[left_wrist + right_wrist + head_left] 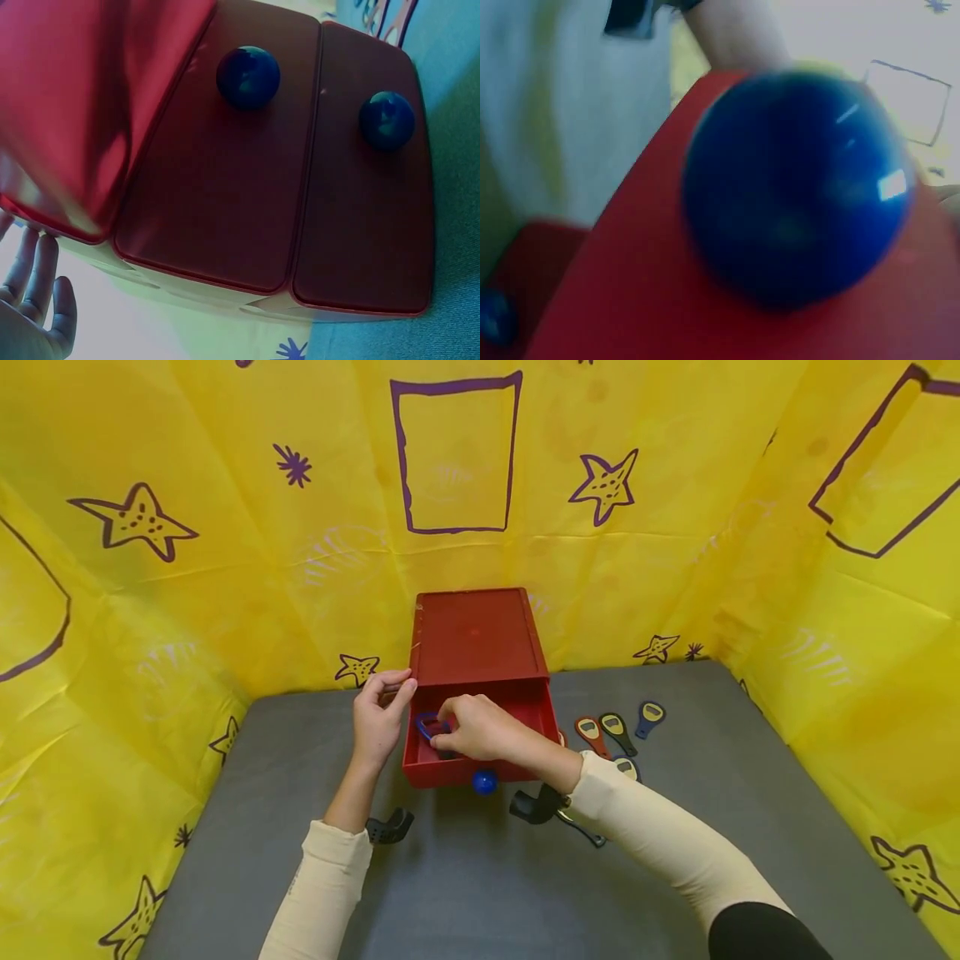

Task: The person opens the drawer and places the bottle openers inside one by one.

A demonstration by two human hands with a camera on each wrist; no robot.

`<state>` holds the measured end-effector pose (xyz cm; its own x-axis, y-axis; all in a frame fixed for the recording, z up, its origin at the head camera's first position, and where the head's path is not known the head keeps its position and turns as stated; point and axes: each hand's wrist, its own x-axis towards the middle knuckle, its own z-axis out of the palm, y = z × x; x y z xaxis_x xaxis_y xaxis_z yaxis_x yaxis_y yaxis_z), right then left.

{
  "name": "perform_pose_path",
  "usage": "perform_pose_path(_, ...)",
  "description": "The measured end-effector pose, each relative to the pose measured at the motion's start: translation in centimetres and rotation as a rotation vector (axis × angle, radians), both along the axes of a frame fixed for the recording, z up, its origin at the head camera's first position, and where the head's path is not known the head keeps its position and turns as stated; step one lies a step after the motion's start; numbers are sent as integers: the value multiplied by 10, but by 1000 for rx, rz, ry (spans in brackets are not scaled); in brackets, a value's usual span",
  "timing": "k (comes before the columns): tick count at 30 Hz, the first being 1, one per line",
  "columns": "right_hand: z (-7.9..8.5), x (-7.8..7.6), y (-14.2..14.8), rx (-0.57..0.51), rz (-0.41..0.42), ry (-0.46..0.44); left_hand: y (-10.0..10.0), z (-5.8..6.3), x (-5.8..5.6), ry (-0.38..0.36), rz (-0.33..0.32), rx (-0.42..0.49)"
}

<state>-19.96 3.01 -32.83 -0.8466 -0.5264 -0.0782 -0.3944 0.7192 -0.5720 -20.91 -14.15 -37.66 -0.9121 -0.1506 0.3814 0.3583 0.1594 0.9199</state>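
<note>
A red drawer cabinet (480, 635) stands at the back of the table with its top drawer (442, 774) pulled out. My right hand (480, 727) reaches down into this drawer, its thumb and fingers pinching a blue loop-shaped thing (424, 727); the fingers cover much of it. On the drawer's front is a round blue knob (484, 782), large in the right wrist view (795, 187). My left hand (381, 714) touches the cabinet's left side near the front top corner with its fingertips; in the left wrist view its fingers (37, 277) look fairly straight beside the drawer.
Several bottle openers lie right of the cabinet, among them a red one (590, 732), a black one (617, 729) and a blue one (649, 717). Two closed drawers (217, 165) with blue knobs sit under the pulled-out one. A yellow patterned cloth (300, 568) walls the table.
</note>
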Motion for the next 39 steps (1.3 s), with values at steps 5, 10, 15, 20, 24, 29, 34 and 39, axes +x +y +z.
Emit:
perform_pose_path(5,10,3,17,-186,56,-69,-1,0,1,-35,4,-20)
perform_pose_path(10,26,4,51,-291,37,-87,-1,0,1,-27,3,-14)
perform_pose_path(15,32,-1,89,-379,-36,-139,0,2,3,-9,-9,-5)
perform_pose_path(20,26,-11,122,-417,-146,14,1,3,5,-2,-14,-5)
perform_pose_path(24,18,-22,145,-447,-247,137,-1,3,4,2,-8,-9)
perform_pose_path(29,7,-32,172,-446,-347,152,-2,3,4,-19,-4,-15)
perform_pose_path(34,-11,-41,195,-383,-439,108,-2,4,6,-27,3,-22)
perform_pose_path(39,-36,-54,215,-249,-506,134,-1,5,7,-25,5,-33)
